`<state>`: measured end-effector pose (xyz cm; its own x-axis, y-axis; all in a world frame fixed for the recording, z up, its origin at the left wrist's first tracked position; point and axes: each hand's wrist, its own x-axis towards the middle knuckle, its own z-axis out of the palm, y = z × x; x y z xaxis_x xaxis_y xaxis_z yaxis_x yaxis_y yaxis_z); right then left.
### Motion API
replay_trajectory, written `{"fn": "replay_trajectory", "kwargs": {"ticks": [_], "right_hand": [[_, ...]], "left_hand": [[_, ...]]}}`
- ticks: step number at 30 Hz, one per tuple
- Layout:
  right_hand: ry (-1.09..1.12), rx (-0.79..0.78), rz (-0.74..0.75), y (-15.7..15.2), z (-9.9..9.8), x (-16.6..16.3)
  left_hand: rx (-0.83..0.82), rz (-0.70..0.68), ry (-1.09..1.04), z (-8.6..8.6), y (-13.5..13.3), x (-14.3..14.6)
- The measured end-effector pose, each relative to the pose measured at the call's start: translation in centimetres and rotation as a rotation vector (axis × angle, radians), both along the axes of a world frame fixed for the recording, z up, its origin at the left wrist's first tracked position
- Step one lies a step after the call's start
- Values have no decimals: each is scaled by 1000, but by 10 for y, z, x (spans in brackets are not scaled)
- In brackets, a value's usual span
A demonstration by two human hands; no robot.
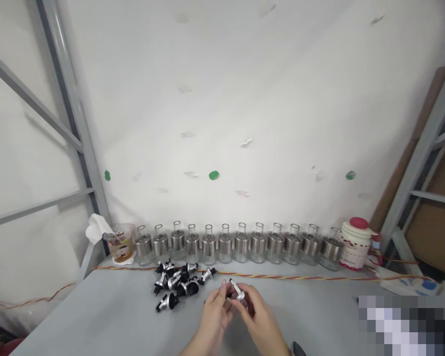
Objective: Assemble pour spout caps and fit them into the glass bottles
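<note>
Near the front middle of the table, my two hands come together around a silver and black bottle pourer (239,292). My right hand (259,311) grips its metal collar, with the thin spout tilted up and to the left. Against it, my left hand (215,312) is closed, a small dark part showing between its thumb and fingers; the fingers hide the pourer's lower end. Left of my hands lies a loose pile of similar pourers (178,281), silver with black ends. Behind stand several clear glass bottles (225,244) with metal bands and uncapped necks, in a row.
A plastic cup (121,249) of amber liquid with white tissue (97,228) stands at the left end of the row. At the right end is a cream jar (354,249) with a red lid. A twisted red-yellow wire (267,276) crosses the grey table (319,311). Metal posts flank it.
</note>
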<state>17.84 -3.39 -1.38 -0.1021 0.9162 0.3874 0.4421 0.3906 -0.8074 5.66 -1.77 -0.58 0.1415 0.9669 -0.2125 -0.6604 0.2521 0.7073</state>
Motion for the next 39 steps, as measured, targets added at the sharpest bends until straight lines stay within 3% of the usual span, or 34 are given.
{"fn": "replay_trajectory", "kwargs": {"ticks": [4, 10, 16, 33, 36, 39], "right_hand": [[-180, 44, 46, -3, -2, -7], [-159, 37, 251, -4, 12, -1], [14, 28, 172, -1, 22, 5], [-5, -24, 229, 6, 15, 8], [24, -7, 182, 7, 13, 10], [138, -68, 67, 11, 14, 12]], "left_hand": [[144, -67, -1, 4, -9, 8], [88, -123, -74, 20, -9, -6], [90, -193, -265, 24, -3, -19], [-14, -362, -140, 19, -6, -12], [18, -290, -125, 23, -7, -12], [112, -54, -13, 25, -3, -14]]}}
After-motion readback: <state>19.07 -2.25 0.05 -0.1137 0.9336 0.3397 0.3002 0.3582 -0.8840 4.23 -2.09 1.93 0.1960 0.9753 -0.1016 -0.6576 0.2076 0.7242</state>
